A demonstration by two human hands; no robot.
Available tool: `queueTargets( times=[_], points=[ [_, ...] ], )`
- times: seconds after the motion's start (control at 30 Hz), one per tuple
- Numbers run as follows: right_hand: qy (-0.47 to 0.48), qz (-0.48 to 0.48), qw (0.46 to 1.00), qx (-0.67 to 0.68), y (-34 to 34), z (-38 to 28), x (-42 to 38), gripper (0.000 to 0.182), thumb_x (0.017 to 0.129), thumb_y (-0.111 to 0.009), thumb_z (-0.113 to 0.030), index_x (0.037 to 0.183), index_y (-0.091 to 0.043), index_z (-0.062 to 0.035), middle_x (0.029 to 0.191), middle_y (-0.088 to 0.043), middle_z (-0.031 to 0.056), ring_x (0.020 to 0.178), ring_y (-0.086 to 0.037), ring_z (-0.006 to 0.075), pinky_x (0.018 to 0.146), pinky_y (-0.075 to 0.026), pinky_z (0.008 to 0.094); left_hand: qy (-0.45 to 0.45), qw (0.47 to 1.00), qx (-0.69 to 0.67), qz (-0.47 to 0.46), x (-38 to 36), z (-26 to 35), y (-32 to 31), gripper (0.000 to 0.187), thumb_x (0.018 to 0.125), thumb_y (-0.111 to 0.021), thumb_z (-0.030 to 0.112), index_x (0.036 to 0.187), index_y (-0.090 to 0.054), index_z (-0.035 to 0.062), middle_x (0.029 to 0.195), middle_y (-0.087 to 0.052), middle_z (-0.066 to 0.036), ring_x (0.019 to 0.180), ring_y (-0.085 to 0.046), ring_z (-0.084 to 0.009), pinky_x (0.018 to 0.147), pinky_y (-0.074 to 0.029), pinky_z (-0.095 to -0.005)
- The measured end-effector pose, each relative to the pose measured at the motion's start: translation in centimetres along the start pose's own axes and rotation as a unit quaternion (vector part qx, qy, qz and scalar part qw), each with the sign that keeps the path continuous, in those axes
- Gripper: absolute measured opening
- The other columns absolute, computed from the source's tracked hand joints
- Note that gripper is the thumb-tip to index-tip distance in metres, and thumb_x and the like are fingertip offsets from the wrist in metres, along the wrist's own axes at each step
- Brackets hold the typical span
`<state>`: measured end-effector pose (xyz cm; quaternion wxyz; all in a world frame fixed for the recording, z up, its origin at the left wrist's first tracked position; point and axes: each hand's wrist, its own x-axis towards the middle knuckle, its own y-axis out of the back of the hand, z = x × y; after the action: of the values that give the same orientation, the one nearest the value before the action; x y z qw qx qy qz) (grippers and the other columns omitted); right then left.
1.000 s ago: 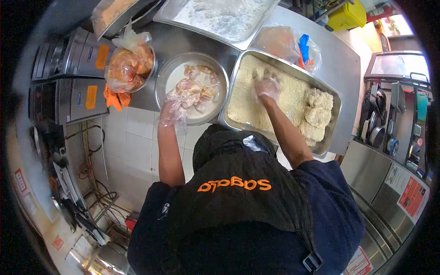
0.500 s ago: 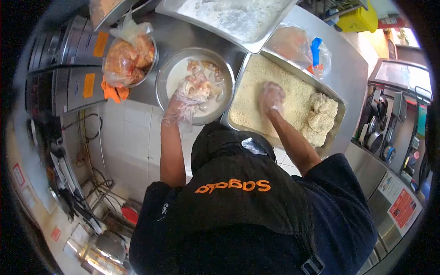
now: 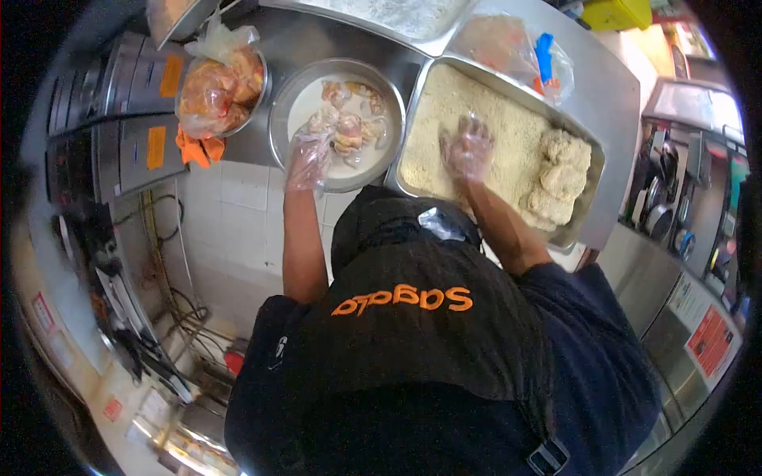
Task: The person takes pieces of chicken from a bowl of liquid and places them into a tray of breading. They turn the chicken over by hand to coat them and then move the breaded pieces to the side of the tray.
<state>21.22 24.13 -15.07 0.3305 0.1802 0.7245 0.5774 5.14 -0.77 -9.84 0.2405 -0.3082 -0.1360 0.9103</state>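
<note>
My left hand (image 3: 311, 152), in a clear plastic glove, reaches into a round metal bowl (image 3: 275, 131) of milky white liquid (image 3: 308, 101). Its fingers close against raw chicken pieces (image 3: 349, 131) lying in the liquid; the fingertips are partly hidden. To the right, my gloved right hand (image 3: 468, 149) lies with fingers spread on pale breadcrumbs (image 3: 508, 103) in a rectangular metal tray (image 3: 591, 210). Nothing shows in its grasp. Several crumb-coated pieces (image 3: 562, 176) are heaped at the tray's right end.
A bowl with bagged orange-red chicken (image 3: 214, 95) stands at left, above an orange cloth (image 3: 198, 148). Behind the crumbs is a tray of white flour (image 3: 397, 14). Plastic bags (image 3: 500, 47) and a blue item (image 3: 544, 57) lie at back right.
The view has shifted, so the counter sits higher. My right hand's fingers are now spread flat on the crumbs. My left hand remains in the bowl at the chicken.
</note>
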Motion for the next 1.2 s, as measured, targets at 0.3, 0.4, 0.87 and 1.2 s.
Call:
queueTargets(
  times=[0.3, 0.4, 0.87, 1.2],
  points=[
    [-0.076, -0.275, 0.942, 0.177, -2.9, 6.1, 1.8, 0.081, 0.075, -0.052, -0.065, 0.123, -0.048, 0.0005, 0.129, -0.042, 0.0199, 0.115, -0.045, 0.0284, 0.087, -0.043, 0.0404, -0.196, 0.95, 0.228, -0.085, 3.6, -2.1, 3.2, 0.038, 0.081, -0.056, 0.002, 0.118, -0.05, -0.0012, 0.109, -0.058, -0.012, 0.094, -0.059, -0.02, 0.083, -0.049, -0.0311],
    [-0.029, -0.352, 0.891, 0.285, -2.8, 7.8, 0.2, 0.076, 0.071, -0.063, -0.059, 0.116, -0.054, 0.0008, 0.115, -0.052, 0.019, 0.104, -0.051, 0.0282, 0.083, -0.045, 0.0392, 0.038, 0.98, -0.182, -0.071, 1.8, 0.2, -0.8, 0.04, 0.085, -0.052, 0.008, 0.123, -0.042, -0.0025, 0.116, -0.053, -0.014, 0.105, -0.054, -0.0258, 0.089, -0.048, -0.0406],
    [0.031, -0.023, 0.985, 0.166, 6.4, 8.3, -1.5, 0.04, 0.076, -0.063, -0.036, 0.104, -0.06, -0.0077, 0.095, -0.062, 0.0208, 0.092, -0.06, 0.0326, 0.079, -0.047, 0.0404, -0.044, 0.999, 0.021, 0.009, 3.4, -1.2, -0.1, 0.041, 0.08, -0.057, 0.002, 0.12, -0.047, -0.0005, 0.11, -0.056, -0.013, 0.097, -0.057, -0.0218, 0.083, -0.049, -0.0348],
    [-0.049, -0.346, 0.898, 0.269, 1.0, 8.6, -3.7, 0.069, 0.084, -0.037, -0.062, 0.128, -0.046, -0.0096, 0.128, -0.047, 0.0188, 0.117, -0.045, 0.0307, 0.097, -0.034, 0.0402, -0.169, 0.953, 0.248, -0.027, 5.3, -3.8, 5.0, 0.046, 0.086, -0.058, 0.013, 0.126, -0.039, 0.0001, 0.114, -0.052, -0.013, 0.101, -0.055, -0.0235, 0.08, -0.052, -0.0339]
  ],
)
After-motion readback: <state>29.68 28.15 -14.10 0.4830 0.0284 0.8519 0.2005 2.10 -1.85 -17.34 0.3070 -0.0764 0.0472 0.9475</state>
